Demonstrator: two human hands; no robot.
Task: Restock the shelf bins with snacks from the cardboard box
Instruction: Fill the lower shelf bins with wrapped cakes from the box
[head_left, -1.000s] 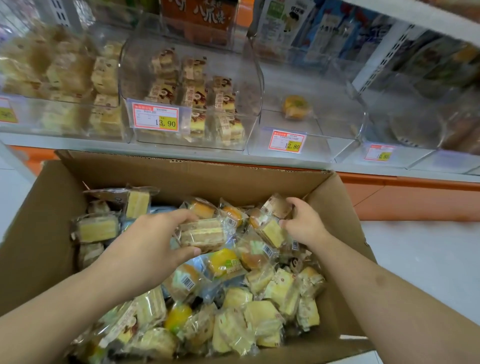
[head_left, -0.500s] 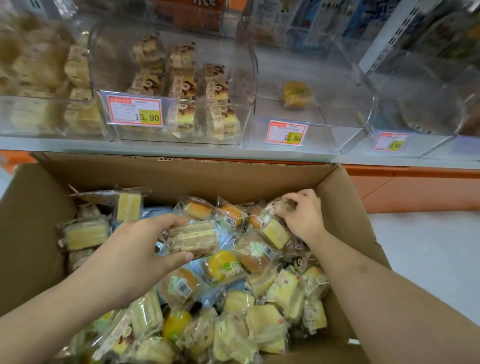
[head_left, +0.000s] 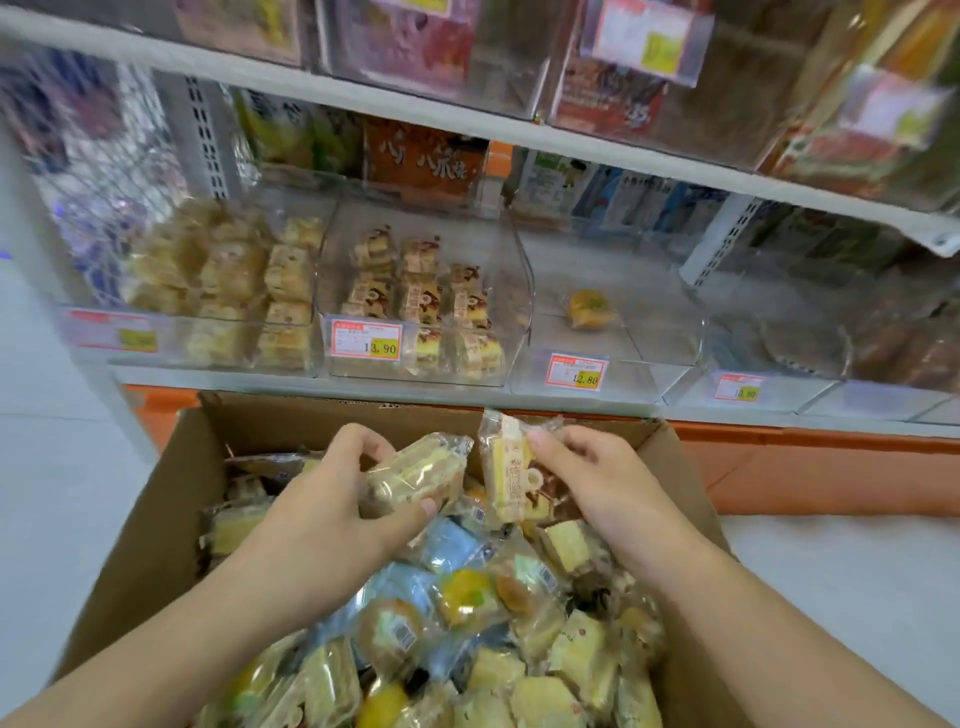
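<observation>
You had both hands over the big brown cardboard box (head_left: 156, 519), which sat just in front of the grey shelf (head_left: 311, 382) and was full of wrapped snacks. Your left hand (head_left: 332, 499) was curled around a pale layered cake in a clear wrapper (head_left: 415, 480), with your thumb under it and your fingers over the top. Your right hand (head_left: 592, 478) pinched a yellow cake slice in a clear printed wrapper (head_left: 506, 467) and held it upright, right beside the other cake. Both cakes were lifted a little above the pile in the box. Behind the box, on the shelf, stood clear plastic bins. The bin with the 13.90 tag (head_left: 366, 340) held rows of small cakes. The bin with the 12.80 tag (head_left: 577, 373) held just one round yellow cake (head_left: 588, 309).
</observation>
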